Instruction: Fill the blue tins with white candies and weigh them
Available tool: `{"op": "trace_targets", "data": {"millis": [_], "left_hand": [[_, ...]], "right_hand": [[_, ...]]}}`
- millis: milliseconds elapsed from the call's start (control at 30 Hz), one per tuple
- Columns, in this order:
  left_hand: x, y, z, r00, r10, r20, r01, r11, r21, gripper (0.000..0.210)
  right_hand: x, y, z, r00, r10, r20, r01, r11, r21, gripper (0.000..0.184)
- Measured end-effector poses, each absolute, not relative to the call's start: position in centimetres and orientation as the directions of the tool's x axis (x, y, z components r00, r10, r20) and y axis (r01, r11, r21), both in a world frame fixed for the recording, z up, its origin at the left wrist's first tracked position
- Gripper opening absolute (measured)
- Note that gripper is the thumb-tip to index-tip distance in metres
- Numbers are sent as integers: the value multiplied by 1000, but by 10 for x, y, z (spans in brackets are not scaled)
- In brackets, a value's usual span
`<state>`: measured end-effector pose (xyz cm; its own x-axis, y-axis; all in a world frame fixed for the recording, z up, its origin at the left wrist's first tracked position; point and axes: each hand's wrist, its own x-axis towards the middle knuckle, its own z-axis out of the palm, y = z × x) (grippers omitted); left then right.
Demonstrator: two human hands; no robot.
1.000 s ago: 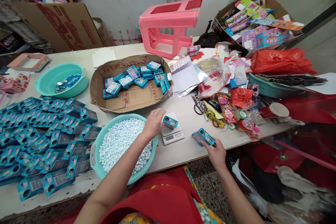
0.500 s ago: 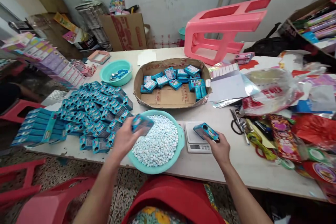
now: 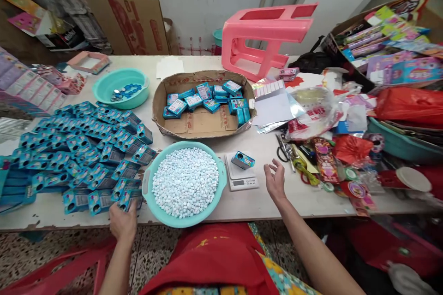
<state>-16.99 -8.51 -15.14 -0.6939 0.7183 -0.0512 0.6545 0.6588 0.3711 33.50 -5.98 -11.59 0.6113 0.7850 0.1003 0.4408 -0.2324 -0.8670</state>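
My left hand (image 3: 122, 222) is at the near edge of a pile of small blue boxes (image 3: 100, 173). Its thumb and fingers close around one small blue box (image 3: 130, 197), whose far side merges with the pile. My right hand (image 3: 276, 179) is held open, fingers apart and holding nothing, just right of a white digital scale (image 3: 244, 183). A single blue box (image 3: 243, 160) with a round hole rests on the scale. Between the hands stands a turquoise basin (image 3: 223, 173) full of small white and pale blue candies (image 3: 185, 182).
Behind the basin is a low cardboard tray (image 3: 204, 131) with several blue boxes. A second turquoise bowl (image 3: 141, 97) holds blue and silver round pieces. Scissors (image 3: 283, 148), plastic bags (image 3: 313, 110) and packets crowd the right; a pink stool (image 3: 266, 32) lies on its side behind.
The right hand has let go of its box, now on the scale, and moved off to the right. The left hand has moved from over the basin to the pile's near edge. The view has shifted rightward.
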Motion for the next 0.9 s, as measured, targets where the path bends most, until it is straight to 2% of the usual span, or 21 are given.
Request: {"op": "trace_targets", "data": {"millis": [100,200,333,400,467,533,600,667,733,767,833,900], "left_hand": [[-164,-94,-160,-740,672,24,592,634,498,82],[-158,-107,-150,-728,671,144,630,570,528,82],[-134,-95,-125,-492,788,369,827,292,480,58],[-108,-72,-116,-331,846,418,869,100,484,47],[-75,-44,-111,-144,908,392,858,-83,507,40],[-39,-18,-111,110,952,286,820,-249,514,38],[-9,0,-113,275,949,152,807,-314,500,39],[10,9,-116,300,952,54,814,-286,505,36],[17,13,-118,224,975,2,777,-180,604,28],[17,14,-119,153,988,-29,704,-88,704,24],[13,16,-118,-28,991,-134,441,133,888,22],[6,19,-113,-161,954,-251,169,278,946,26]], "right_hand": [[347,-69,-117,653,750,106,453,-276,-848,62],[352,-78,-124,680,726,99,449,-305,-840,61],[350,-84,-133,681,727,83,443,-319,-838,57],[346,-83,-135,669,738,84,448,-309,-839,55],[341,-78,-134,646,758,92,456,-287,-843,53],[334,-69,-131,609,787,98,461,-251,-851,52],[323,-58,-128,552,825,117,476,-196,-857,53],[311,-44,-125,470,870,148,507,-128,-852,59],[299,-31,-120,392,906,159,528,-80,-845,58],[293,-27,-115,373,915,155,529,-72,-846,54],[283,-21,-100,373,913,164,519,-59,-853,46],[271,-22,-77,366,905,219,528,-7,-849,42]]}}
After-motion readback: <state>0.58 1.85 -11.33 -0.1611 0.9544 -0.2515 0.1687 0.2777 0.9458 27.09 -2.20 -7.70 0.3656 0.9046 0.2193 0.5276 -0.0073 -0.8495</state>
